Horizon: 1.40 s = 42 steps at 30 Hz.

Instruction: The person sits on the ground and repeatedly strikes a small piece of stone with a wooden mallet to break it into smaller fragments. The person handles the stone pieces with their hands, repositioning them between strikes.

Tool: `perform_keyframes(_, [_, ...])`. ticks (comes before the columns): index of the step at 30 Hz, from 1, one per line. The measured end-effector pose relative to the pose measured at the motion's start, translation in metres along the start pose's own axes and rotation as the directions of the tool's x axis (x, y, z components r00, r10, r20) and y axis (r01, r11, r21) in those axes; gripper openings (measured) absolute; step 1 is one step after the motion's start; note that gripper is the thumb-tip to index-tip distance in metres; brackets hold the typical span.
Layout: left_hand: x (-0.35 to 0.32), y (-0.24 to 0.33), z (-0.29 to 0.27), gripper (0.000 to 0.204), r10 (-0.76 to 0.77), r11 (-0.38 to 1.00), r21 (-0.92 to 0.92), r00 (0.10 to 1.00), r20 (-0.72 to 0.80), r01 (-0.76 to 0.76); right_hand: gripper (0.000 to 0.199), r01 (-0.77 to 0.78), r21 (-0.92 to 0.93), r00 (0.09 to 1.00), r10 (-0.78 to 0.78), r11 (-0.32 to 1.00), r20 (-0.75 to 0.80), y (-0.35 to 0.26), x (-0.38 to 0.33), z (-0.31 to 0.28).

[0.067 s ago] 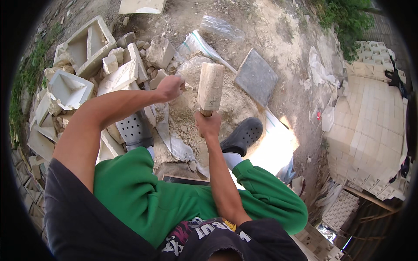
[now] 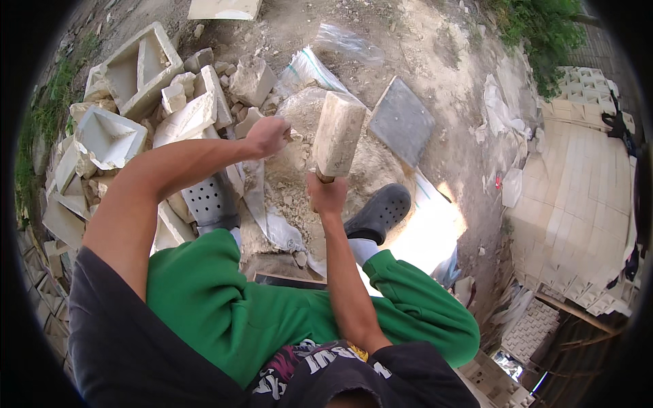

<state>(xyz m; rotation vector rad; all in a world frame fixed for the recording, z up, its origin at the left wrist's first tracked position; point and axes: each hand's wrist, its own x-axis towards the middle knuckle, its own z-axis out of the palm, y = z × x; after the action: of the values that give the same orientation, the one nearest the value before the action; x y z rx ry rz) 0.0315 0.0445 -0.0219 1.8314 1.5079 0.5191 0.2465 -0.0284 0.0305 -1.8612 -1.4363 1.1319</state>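
My right hand point(image 2: 326, 196) grips the short handle of a pale, dusty block-headed mallet point(image 2: 338, 132), held upright above a mound of crushed stone point(image 2: 299, 109). My left hand point(image 2: 269, 136) is closed in a fist at the left side of that mound, around something thin that barely shows past the fingers. Roughly a hand's width separates the mallet head from the left fist. My green trousers point(image 2: 224, 299) and a dark clog point(image 2: 381, 211) lie below the hands.
Broken pale stone blocks and hollow moulded pieces point(image 2: 136, 64) are heaped at the left. A grey square slab point(image 2: 403, 121) lies right of the mound, with clear plastic sheeting point(image 2: 309, 68) behind it. Stacked light tiles point(image 2: 578, 204) fill the right side. A perforated grey piece point(image 2: 209, 200) lies by my knee.
Almost nothing: the mallet head has shifted very slightly to the right, and both hands keep their grip.
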Motion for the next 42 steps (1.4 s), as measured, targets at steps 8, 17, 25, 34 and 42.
perform_keyframes(8, [0.009,-0.009,0.004,0.012,-0.040,0.999,0.026,0.999,0.011,0.040,0.020,-0.021,-0.194,0.999,0.026,0.981,0.023,0.048,-0.010,0.016])
perform_keyframes(17, [0.008,-0.007,0.000,0.010,-0.011,1.000,0.027,1.000,-0.004,0.011,0.019,0.165,-0.016,0.986,-0.165,0.986,-0.029,0.016,0.000,-0.001])
perform_keyframes(25, [0.011,-0.006,-0.002,0.013,-0.055,0.998,0.026,0.997,0.058,0.054,0.021,-0.292,-0.153,0.945,0.310,0.944,0.109,0.024,-0.007,0.001])
perform_keyframes(34, [0.011,-0.006,0.002,0.014,-0.057,0.998,0.025,0.998,0.033,0.056,0.021,-0.067,0.117,0.995,0.057,0.991,0.079,0.033,0.000,0.016])
perform_keyframes(42, [0.008,-0.012,0.003,0.017,-0.022,1.000,0.020,1.000,0.006,0.022,0.024,-0.180,-0.144,0.981,0.189,0.973,0.053,0.001,0.008,-0.015])
